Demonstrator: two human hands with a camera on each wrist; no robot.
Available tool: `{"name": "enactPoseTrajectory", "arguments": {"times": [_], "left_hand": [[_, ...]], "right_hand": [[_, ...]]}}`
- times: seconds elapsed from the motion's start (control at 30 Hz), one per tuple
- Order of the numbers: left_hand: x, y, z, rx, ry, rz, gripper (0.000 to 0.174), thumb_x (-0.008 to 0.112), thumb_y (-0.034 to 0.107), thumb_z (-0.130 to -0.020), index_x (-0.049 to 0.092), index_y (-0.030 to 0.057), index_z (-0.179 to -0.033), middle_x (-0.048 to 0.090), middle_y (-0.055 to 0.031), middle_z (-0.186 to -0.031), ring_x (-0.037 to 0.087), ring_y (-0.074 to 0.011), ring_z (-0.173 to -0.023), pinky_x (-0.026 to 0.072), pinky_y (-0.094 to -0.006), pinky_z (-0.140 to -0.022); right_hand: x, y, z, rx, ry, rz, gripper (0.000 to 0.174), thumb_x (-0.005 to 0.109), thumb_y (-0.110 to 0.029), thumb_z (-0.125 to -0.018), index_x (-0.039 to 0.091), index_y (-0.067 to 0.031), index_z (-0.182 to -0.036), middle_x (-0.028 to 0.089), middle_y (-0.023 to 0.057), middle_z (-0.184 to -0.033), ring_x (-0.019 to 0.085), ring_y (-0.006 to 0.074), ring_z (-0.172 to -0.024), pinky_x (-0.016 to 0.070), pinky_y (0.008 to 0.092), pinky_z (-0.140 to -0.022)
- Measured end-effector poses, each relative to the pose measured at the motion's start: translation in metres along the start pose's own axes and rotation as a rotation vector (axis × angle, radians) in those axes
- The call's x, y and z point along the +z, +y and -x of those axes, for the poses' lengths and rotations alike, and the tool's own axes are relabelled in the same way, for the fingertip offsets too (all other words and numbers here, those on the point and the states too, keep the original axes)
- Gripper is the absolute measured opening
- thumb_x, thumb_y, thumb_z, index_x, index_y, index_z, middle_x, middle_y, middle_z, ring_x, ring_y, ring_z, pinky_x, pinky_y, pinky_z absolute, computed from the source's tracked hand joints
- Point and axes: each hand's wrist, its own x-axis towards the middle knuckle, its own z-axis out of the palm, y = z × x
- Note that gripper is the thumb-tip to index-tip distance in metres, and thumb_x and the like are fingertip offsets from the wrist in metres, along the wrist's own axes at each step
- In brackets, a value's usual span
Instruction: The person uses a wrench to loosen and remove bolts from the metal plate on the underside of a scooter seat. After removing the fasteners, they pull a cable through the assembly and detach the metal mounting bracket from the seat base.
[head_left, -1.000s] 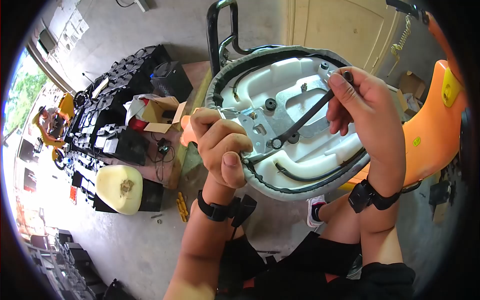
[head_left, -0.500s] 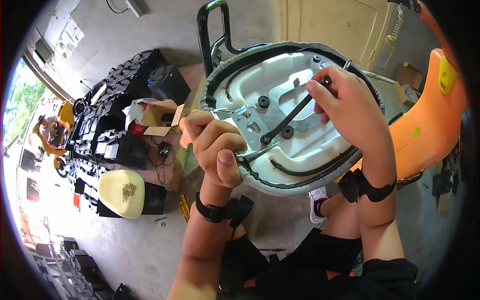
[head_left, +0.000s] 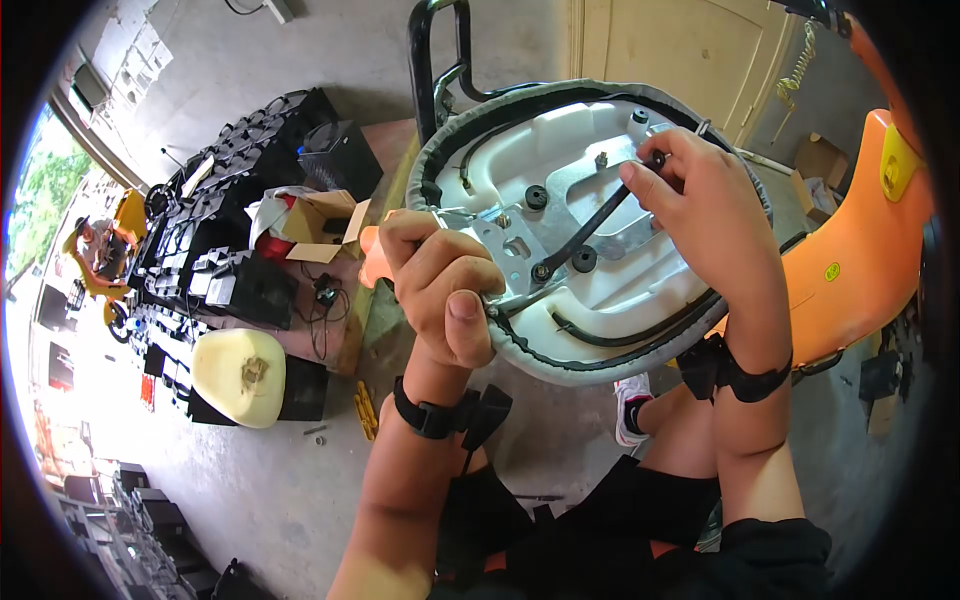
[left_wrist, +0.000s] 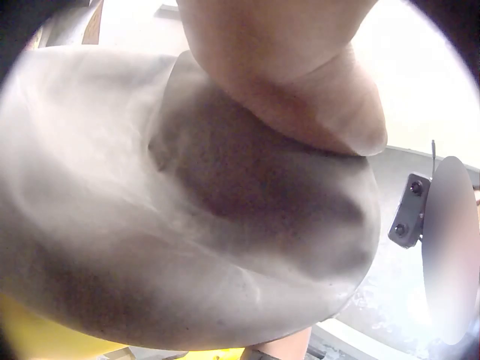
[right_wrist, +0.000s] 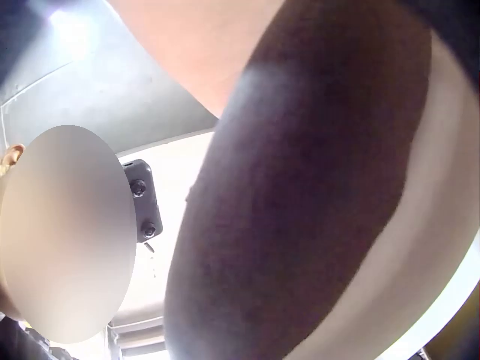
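A scooter seat (head_left: 610, 362) is tipped up in the head view, its white underside facing me inside a grey cover. Its narrow end is gripped by my left hand (head_left: 445, 285), fingers curled beside the metal bracket (head_left: 490, 240). My right hand (head_left: 705, 205) pinches the handle end of a black ring wrench (head_left: 600, 217). The wrench slants down to the left, its ring over a bolt (head_left: 541, 272) on the bracket. In the left wrist view the grey seat cover (left_wrist: 90, 202) fills much of the picture below part of my hand. The seat's outside (right_wrist: 300, 195) looks dark in the right wrist view.
Orange scooter bodywork (head_left: 840, 275) stands to the right. A black rail (head_left: 415, 60) rises behind the seat. On the left are rows of black batteries (head_left: 235, 150), an open cardboard box (head_left: 325, 225) and a pale foam seat pad (head_left: 235, 378). Yellow tool (head_left: 365, 410) lies on the floor.
My right hand has shifted left along with the wrench's handle end, and its fingers now curl closer over that end. The ring stays at the bolt. My left hand keeps its grip.
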Motion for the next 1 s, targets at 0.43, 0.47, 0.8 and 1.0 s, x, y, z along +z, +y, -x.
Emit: {"name": "enactPoseTrajectory", "arguments": {"times": [0.43, 0.47, 0.8, 1.0], "left_hand": [[0.003, -0.003, -0.003, 0.069, 0.071, 0.055, 0.05, 0.04, 0.039, -0.099, 0.056, 0.0106, -0.062, 0.057, -0.0031, -0.07, 0.043, -0.0271, -0.085, 0.035, -0.039, -0.082], [0.001, 0.0, -0.002, 0.03, 0.038, 0.029, 0.057, 0.036, 0.044, -0.102, 0.057, 0.0097, -0.062, 0.058, -0.0037, -0.07, 0.044, -0.0274, -0.089, 0.0347, -0.0401, -0.087], [0.003, -0.003, -0.002, 0.08, 0.056, 0.016, 0.046, 0.041, 0.037, -0.098, 0.058, 0.0109, -0.063, 0.057, -0.0029, -0.07, 0.044, -0.0273, -0.085, 0.0353, -0.0391, -0.082], [0.002, -0.003, -0.001, 0.074, 0.052, 0.023, 0.044, 0.042, 0.036, -0.096, 0.058, 0.0108, -0.063, 0.057, -0.0034, -0.07, 0.044, -0.0277, -0.085, 0.0351, -0.0393, -0.083]], "right_hand": [[0.003, -0.009, 0.002, 0.025, 0.047, -0.269, 0.029, 0.071, -0.018, -0.096, 0.064, 0.0044, -0.113, 0.067, 0.0049, -0.076, 0.059, 0.0089, -0.065, 0.0462, 0.026, -0.062], [0.004, -0.008, 0.002, -0.013, 0.075, -0.228, 0.03, 0.071, -0.018, -0.095, 0.064, 0.0046, -0.114, 0.066, 0.005, -0.075, 0.058, 0.0095, -0.064, 0.0458, 0.0266, -0.061], [0.0, -0.003, 0.006, -0.034, -0.046, 0.145, 0.036, 0.07, -0.027, -0.095, 0.068, 0.0053, -0.109, 0.072, 0.0228, -0.089, 0.07, 0.0386, -0.088, 0.0528, 0.0447, -0.084], [-0.005, -0.007, 0.006, 0.023, -0.096, 0.136, 0.037, 0.069, -0.029, -0.095, 0.068, 0.0053, -0.108, 0.072, 0.0237, -0.088, 0.07, 0.04, -0.09, 0.0521, 0.0461, -0.083]]}}
